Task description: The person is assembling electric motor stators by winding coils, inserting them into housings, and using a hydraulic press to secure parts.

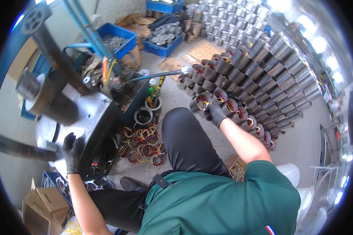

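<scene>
My right hand, in a black glove, reaches ahead to the near end of the stacked metal cylinders. Its fingers curl against the rim of a steel motor housing, which has a ring of copper-red windings and yellow wire inside. My left hand, gloved too, is over the front edge of the machine's metal table. Its fingers are apart, with nothing seen in them. A short silver cylinder sits close by it, and a large upright steel cylinder stands farther back on the table.
Many motor housings lie stacked to the right. Wound stators with coloured wires are on the floor beside my knee. A blue lever bar juts out from the machine. Blue crates stand at the back; a cardboard box is lower left.
</scene>
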`<state>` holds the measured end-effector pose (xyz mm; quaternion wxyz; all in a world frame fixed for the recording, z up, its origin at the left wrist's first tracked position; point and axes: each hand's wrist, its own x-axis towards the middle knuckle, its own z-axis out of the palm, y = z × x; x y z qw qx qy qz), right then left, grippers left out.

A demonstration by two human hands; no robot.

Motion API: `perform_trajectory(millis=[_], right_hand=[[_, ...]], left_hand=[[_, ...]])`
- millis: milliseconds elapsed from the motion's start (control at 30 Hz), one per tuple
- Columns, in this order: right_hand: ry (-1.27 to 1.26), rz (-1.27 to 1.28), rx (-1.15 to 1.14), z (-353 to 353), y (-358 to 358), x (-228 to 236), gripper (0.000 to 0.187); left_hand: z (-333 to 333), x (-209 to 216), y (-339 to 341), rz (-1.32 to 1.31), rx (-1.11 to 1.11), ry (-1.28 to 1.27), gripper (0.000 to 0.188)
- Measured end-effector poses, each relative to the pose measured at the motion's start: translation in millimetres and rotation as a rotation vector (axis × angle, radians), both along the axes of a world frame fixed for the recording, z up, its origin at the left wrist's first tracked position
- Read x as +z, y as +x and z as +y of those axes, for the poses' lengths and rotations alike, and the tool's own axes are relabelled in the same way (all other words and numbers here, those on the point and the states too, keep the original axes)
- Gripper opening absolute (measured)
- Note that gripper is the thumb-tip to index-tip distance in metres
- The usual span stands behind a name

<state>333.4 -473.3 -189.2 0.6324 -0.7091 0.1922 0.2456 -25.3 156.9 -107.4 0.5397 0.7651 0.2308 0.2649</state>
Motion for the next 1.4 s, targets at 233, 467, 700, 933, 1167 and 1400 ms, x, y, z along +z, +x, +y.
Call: perform_trajectory(millis=[233,467,700,933,1167,1400], right_hand=[[0.128,0.084,-0.354,-85.4,-86.6,-4.1,0.018],[0.027,-0.261,-0.837,-225.7,-114.3,28.4,0.012],[-0.053,-0.236,-1.359,-371.6,-132.5,27.8,0.015],[0.111,-0.243,-1.432,-410.6,-133.6,30.7,0.025],[0.652,-0.476,-0.478,-437.4,-147.9,-4.9,0.024],[0.480,-0.094,-0.766,-320.1,-125.1,-5.9,0.024]], left_hand=[[13.0,2.1,-13.7,0.130,0.021,0.073,0.046],[28.0,-1.7,-9.1,0.126,-0.044,0.024,0.046],[17.1,4.6,-8.6,0.155,-0.042,0.029,0.045],[6.1,8.6,-7.2,0.192,-0.030,0.084,0.045],[-25.9,32.4,-21.1,0.238,-0.011,0.217,0.044],[-73.6,58.8,1.0,0.270,0.005,0.232,0.040]])
